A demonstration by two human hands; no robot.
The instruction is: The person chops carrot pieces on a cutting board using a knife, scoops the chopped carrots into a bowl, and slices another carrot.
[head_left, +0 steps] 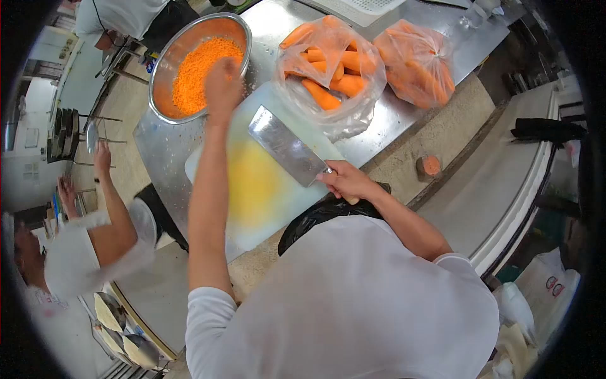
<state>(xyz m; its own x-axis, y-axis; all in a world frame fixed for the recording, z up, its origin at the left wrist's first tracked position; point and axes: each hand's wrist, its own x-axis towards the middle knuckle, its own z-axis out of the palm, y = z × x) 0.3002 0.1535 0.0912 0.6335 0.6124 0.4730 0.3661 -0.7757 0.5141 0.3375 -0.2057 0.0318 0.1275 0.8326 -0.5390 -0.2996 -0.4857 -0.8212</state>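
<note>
My right hand (pixel 346 181) is closed round the handle of a cleaver (pixel 285 145), whose broad blade lies flat over the white cutting board (pixel 303 202). The board carries a large yellow stain. My left hand (pixel 224 90) reaches over the near right rim of a steel bowl (pixel 154 95). Finely chopped carrot (pixel 194 79) is heaped in the bowl, and my hand is over its right side. Motion smears my left fingers, so their hold cannot be made out.
An open clear bag of whole carrots (pixel 334 69) stands past the board. Right of it sits a tied bag of carrots (pixel 416 63). All rest on a steel table (pixel 394 126). A co-worker (pixel 101 246) at the left raises a shiny object. Another person (pixel 126 19) stands behind the bowl.
</note>
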